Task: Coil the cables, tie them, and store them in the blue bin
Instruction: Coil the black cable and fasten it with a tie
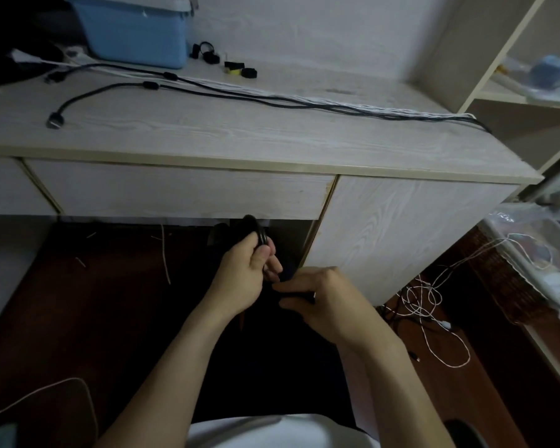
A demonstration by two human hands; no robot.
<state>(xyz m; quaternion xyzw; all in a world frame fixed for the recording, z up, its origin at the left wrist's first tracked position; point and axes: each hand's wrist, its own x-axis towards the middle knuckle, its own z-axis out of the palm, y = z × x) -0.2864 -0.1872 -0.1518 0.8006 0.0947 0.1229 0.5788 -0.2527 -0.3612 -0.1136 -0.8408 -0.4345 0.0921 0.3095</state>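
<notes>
Below bench point(207, 140) edge, my left hand point(240, 279) grips black coil point(257, 232); right hand point(324, 299) pinches its dark end. Bin point(133, 30) far left.

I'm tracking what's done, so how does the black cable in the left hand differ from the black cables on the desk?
The black cable in the left hand is wound into a small coil; the black cables on the desk lie stretched out long. The left hand grips the coil below the desk edge; the desk ones lie untouched, beside a white cable. Both are black.
</notes>
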